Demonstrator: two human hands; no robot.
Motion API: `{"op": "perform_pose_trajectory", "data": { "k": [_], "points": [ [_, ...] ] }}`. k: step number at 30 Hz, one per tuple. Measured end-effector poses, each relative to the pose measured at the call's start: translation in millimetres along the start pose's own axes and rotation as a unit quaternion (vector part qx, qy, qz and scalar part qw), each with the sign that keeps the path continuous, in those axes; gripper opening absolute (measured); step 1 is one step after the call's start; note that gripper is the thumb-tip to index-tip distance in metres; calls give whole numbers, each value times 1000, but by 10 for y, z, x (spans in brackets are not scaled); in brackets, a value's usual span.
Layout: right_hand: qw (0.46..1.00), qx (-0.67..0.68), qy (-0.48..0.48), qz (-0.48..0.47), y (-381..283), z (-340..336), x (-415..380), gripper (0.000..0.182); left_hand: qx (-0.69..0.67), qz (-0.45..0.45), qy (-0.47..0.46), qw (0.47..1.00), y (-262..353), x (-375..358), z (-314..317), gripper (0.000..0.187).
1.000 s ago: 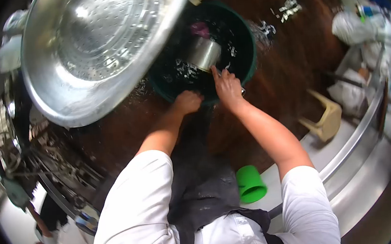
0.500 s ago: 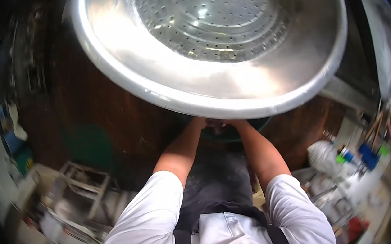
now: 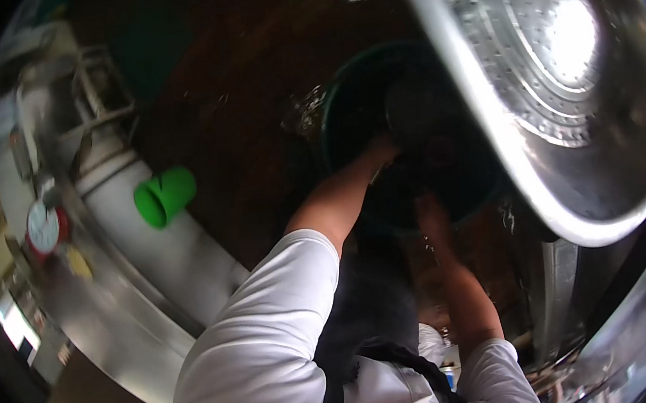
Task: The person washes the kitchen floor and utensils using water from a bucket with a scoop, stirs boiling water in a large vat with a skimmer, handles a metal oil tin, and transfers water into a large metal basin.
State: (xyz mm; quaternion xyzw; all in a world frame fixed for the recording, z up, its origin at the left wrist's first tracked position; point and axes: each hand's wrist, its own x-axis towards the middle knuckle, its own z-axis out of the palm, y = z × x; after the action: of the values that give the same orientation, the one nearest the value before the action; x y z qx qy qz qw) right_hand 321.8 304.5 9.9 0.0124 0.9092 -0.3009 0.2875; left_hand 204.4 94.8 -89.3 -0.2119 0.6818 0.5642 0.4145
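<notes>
Well, left hand (image 3: 385, 148) by pot (image 3: 412, 109), openness unclear.

Pretty sure I'm looking at a working kitchen here, more the commercial kind than a home one, though I can't swear to it. There's a huge perforated metal bowl (image 3: 613, 191), like a giant colander, plus a dark green tub (image 3: 370, 53) on a wet, reddish-brown floor (image 3: 226, 101). Off to the left I get a long metal worktop (image 3: 108, 326), a bright green bucket (image 3: 170, 195) and a round white dial (image 3: 44, 227) with red around it. Edges are too blurry to tell more.
</notes>
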Motion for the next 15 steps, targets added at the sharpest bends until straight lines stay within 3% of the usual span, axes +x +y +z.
{"op": "perform_pose_trajectory", "data": {
  "k": [6,9,12,14,15],
  "points": [
    [995,-28,13,-95,-500,18,-59,38,-72,-21,-49,996,332,-881,-197,22],
    [994,2,-13,-109,-671,122,-119,36,-132,55,-94,985,383,-1337,-266,18],
    [986,32,-26,-164,-987,179,-113,28,-183,112,-76,974,597,-1998,-383,13],
    [978,142,-149,1,-1126,337,-26,24,-182,136,-62,972,424,-2293,-435,14],
    [968,162,-188,34,-1125,477,29,25,-177,156,-49,971,323,-2485,-468,13]
  ]
}}
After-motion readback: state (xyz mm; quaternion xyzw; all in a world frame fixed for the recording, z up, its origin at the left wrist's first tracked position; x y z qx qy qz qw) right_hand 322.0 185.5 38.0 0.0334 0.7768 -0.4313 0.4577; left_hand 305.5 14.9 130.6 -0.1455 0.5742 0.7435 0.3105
